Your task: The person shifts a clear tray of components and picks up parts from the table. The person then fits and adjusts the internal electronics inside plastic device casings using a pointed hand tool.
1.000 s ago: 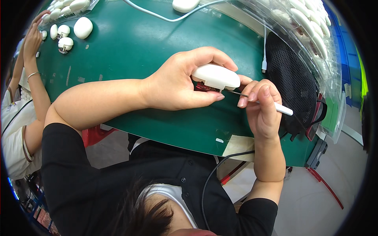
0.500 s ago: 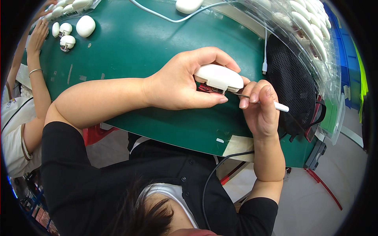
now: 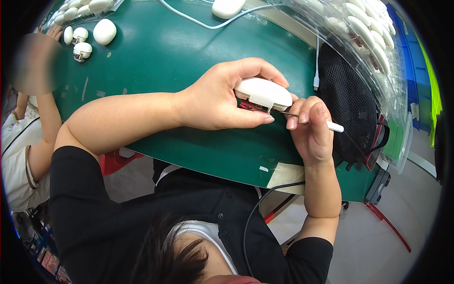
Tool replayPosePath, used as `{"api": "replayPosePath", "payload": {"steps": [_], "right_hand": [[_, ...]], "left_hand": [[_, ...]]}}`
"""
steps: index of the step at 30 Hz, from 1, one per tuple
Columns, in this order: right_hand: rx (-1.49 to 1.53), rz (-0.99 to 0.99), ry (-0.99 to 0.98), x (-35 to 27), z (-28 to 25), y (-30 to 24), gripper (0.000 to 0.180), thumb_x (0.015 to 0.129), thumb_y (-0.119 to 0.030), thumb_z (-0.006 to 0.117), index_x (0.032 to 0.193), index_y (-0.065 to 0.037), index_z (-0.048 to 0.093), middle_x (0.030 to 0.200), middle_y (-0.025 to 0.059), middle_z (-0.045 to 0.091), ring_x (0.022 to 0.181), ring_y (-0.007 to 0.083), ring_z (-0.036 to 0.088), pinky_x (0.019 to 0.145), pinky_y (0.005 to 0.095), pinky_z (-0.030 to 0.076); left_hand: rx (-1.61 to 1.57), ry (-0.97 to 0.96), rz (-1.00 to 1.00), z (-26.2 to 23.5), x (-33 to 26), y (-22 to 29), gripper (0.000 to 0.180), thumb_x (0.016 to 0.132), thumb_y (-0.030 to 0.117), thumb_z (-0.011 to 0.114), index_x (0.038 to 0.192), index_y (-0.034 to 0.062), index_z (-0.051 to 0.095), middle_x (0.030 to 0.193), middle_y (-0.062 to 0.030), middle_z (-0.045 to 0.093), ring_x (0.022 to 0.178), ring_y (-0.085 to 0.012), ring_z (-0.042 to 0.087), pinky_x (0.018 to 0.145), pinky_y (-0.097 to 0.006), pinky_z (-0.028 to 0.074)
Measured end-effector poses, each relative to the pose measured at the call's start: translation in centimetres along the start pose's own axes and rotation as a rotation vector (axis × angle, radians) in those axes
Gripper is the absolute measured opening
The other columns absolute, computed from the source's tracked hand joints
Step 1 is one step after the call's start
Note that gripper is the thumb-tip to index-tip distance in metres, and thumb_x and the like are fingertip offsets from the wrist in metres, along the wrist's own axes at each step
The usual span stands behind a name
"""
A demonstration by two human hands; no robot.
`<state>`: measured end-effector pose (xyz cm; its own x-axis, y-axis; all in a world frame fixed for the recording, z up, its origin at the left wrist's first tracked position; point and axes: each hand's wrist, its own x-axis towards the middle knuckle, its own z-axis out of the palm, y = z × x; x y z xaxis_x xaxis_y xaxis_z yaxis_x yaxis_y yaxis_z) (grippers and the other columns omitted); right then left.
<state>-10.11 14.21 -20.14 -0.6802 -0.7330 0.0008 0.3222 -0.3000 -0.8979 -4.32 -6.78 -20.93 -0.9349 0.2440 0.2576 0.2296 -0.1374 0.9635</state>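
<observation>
I find the left hand point(image 3: 217, 97) gripping a white device point(image 3: 265, 91) and the right hand point(image 3: 309, 120) pinching a tool point(image 3: 335, 126), its shaft at the device's right edge. Red innards point(image 3: 248, 105) show at the device's open side; I judge the work unfinished, its exact stage unclear. The green table point(image 3: 156, 61) lies beneath both hands; a bag point(image 3: 347, 83) rests right of them, pale floor point(image 3: 373, 236) beyond.
</observation>
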Motion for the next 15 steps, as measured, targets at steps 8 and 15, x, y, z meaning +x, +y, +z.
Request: {"api": "replayPosePath", "payload": {"steps": [8,15], "right_hand": [[-0.053,-0.147,0.130,-0.2,0.1,-0.6,0.030,0.096,-0.024,0.044,0.076,-0.003,0.054,0.070,0.0121,0.059,0.092,0.0278,0.057,0.092,0.0409,0.039],[-0.054,-0.293,0.202,-0.3,0.1,-1.6,0.029,0.095,-0.022,0.046,0.075,-0.003,0.053,0.067,0.0108,0.058,0.085,0.0275,0.058,0.086,0.0384,0.042]], "left_hand": [[-0.175,0.083,-0.227,0.0,0.7,0.9,0.048,0.074,0.003,0.072,0.117,0.0030,0.050,0.103,-0.0043,0.060,0.094,-0.0092,0.057,0.081,-0.024,0.048],[0.165,0.138,-0.100,0.3,-2.3,6.5,0.048,0.069,0.005,0.074,0.108,0.0055,0.045,0.093,-0.0031,0.056,0.079,-0.0078,0.054,0.065,-0.022,0.044]]}}
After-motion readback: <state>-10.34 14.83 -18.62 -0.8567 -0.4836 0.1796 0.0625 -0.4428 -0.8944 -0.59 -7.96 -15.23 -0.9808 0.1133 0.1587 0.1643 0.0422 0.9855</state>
